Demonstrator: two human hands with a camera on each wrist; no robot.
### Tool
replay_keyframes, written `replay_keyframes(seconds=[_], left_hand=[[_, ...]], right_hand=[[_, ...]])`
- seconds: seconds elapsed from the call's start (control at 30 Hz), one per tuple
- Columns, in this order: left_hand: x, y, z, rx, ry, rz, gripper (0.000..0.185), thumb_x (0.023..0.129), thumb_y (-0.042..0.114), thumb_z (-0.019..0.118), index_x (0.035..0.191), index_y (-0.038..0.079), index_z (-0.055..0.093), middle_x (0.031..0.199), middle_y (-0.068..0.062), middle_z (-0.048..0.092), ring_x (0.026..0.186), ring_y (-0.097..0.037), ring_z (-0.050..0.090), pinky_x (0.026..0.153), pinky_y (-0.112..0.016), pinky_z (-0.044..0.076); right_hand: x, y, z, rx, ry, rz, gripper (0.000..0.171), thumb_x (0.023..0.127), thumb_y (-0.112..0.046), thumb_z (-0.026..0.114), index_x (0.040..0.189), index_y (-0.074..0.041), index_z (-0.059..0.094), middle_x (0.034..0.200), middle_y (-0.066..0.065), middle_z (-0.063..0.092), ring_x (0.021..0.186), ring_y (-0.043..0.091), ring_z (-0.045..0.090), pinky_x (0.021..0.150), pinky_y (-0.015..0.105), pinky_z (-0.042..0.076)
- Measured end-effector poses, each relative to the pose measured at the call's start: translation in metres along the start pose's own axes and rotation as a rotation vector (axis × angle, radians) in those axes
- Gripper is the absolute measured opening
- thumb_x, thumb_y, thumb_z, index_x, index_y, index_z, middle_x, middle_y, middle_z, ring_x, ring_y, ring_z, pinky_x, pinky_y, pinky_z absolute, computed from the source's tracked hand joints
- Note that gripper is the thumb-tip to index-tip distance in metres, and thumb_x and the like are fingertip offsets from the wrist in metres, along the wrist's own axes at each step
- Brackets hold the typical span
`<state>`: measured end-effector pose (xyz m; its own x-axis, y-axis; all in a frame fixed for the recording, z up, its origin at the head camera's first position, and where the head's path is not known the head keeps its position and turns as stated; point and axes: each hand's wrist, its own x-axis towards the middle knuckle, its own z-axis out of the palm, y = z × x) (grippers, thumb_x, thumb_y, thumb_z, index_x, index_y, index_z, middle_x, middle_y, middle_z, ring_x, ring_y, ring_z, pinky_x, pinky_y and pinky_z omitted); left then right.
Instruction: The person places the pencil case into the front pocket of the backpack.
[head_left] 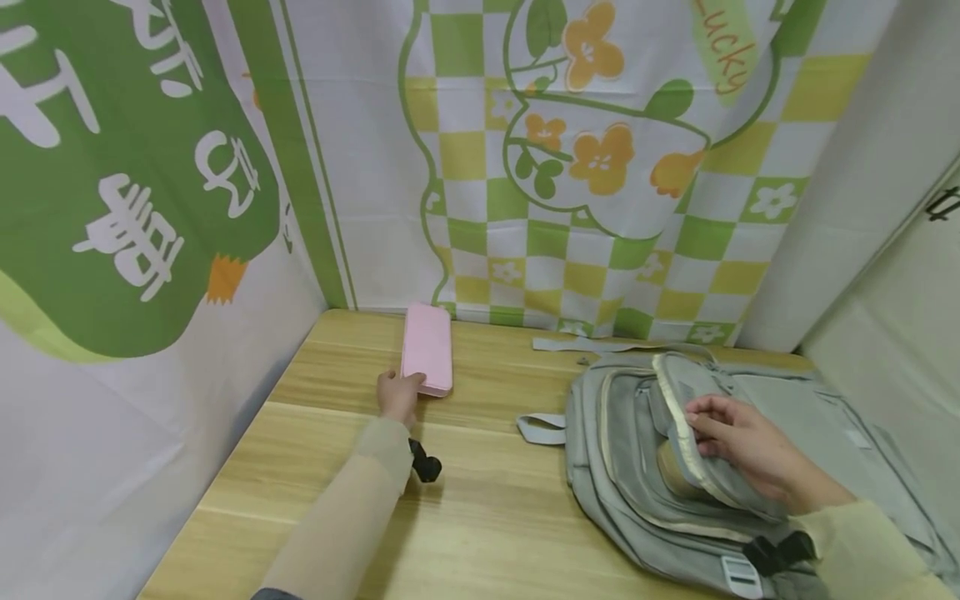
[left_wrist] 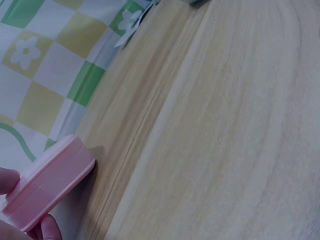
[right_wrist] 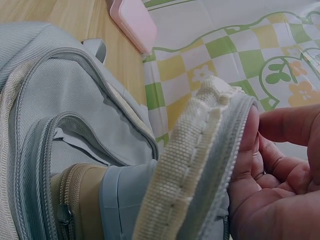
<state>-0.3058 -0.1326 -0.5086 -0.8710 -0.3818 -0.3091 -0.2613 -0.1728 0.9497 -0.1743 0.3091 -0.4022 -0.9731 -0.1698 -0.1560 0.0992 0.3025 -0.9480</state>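
Person at a wooden table (head_left: 480, 517): left hand (head_left: 397, 395) pinches the near end of a pink case (head_left: 427, 358) lying far left by the backdrop, right hand (head_left: 738, 450) w/ curled fingers holds open a grey backpack (head_left: 637, 467) pocket flap at right; thin end-grip could let the case slip

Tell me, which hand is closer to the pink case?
Left. The left hand holds the near end of the pink case. The right hand is far off to the side, holding open a flap of the grey backpack.
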Motion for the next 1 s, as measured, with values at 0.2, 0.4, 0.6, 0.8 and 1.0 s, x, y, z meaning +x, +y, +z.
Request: replay_keyframes(seconds=[0.2,0.4,0.6,0.8,1.0], left_hand=[[-0.004,0.002,-0.002,-0.028,0.000,-0.006,0.055,0.094,0.001,0.067,0.139,-0.018,0.043,0.143,-0.032,0.047,0.130,-0.040,0.048,0.112,-0.045,0.041],[-0.010,0.009,-0.003,0.014,-0.048,-0.001,0.054,0.095,0.005,0.069,0.140,-0.014,0.045,0.138,-0.032,0.052,0.120,-0.038,0.057,0.102,-0.043,0.050],[-0.012,0.008,-0.001,-0.072,-0.121,-0.037,0.059,0.102,0.002,0.058,0.153,-0.006,0.030,0.146,-0.031,0.044,0.124,-0.039,0.057,0.102,-0.043,0.052],[-0.008,0.002,0.003,-0.136,-0.082,-0.033,0.060,0.098,-0.005,0.058,0.149,-0.014,0.029,0.149,-0.031,0.039,0.127,-0.037,0.052,0.105,-0.039,0.048],[-0.010,0.002,-0.001,-0.176,-0.009,0.004,0.051,0.101,0.001,0.055,0.145,-0.014,0.034,0.138,-0.027,0.046,0.105,-0.026,0.057,0.084,-0.027,0.052]], right_hand=[[-0.001,0.001,-0.001,0.008,-0.002,-0.012,0.011,0.108,0.000,0.047,0.112,0.005,0.057,0.096,0.000,0.061,0.082,0.009,0.060,0.067,0.024,0.055],[-0.001,0.002,0.000,0.038,-0.016,-0.043,0.011,0.107,0.002,0.047,0.109,0.004,0.058,0.095,0.000,0.062,0.082,0.010,0.060,0.067,0.023,0.055],[-0.002,0.000,0.000,0.018,-0.014,-0.023,0.011,0.108,0.001,0.047,0.111,0.005,0.057,0.096,0.001,0.062,0.082,0.010,0.060,0.068,0.024,0.055],[-0.003,0.000,0.000,0.014,-0.014,-0.021,0.012,0.108,0.001,0.045,0.113,0.007,0.055,0.097,0.002,0.060,0.083,0.010,0.060,0.068,0.024,0.055],[-0.003,0.000,0.000,0.024,-0.010,-0.032,0.012,0.108,0.001,0.045,0.113,0.007,0.054,0.096,0.002,0.060,0.082,0.010,0.060,0.067,0.024,0.055]])
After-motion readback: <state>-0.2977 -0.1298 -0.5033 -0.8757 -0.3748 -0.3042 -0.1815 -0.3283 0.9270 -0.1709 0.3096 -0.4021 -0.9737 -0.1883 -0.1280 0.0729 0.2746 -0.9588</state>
